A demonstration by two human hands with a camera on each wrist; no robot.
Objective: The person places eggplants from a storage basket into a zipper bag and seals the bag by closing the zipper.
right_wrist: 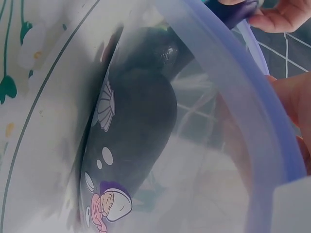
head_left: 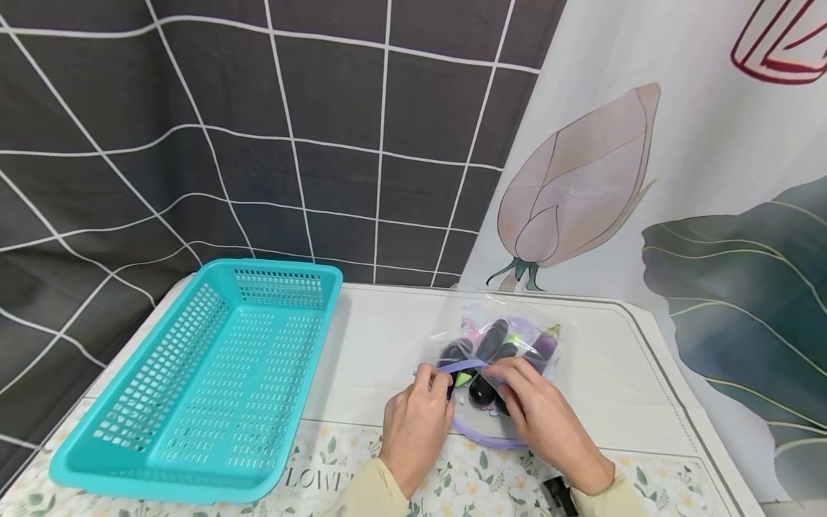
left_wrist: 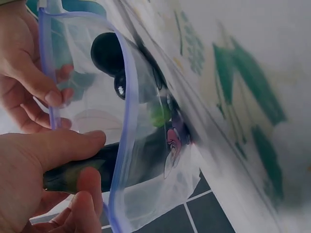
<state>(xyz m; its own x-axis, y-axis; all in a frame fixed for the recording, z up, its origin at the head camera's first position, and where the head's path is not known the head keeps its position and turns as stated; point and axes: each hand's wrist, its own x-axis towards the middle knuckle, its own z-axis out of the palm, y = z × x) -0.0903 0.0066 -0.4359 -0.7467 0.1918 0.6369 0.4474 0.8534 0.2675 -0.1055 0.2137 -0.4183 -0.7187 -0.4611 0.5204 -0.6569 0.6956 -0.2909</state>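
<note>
A clear zip bag [head_left: 484,438] with a purple rim and printed cartoons lies on the table, its mouth toward the person. Several dark eggplants [head_left: 494,339] are inside, one with a purple upper end [head_left: 545,345]. My left hand [head_left: 418,424] grips another eggplant [left_wrist: 80,170] between thumb and fingers at the bag's mouth; its far part reaches past the rim into the bag. With thumb and fingers on either side of the rim, my right hand [head_left: 545,413] holds the bag's mouth apart. Bright green bits [left_wrist: 159,116] show among the eggplants.
A turquoise plastic basket [head_left: 316,373] with slotted walls stands to the left on the table. Floral cloth [head_left: 329,459] covers the table's near part. Behind the table hang a dark grid curtain [head_left: 336,100] and a white curtain [head_left: 601,43] with flower prints.
</note>
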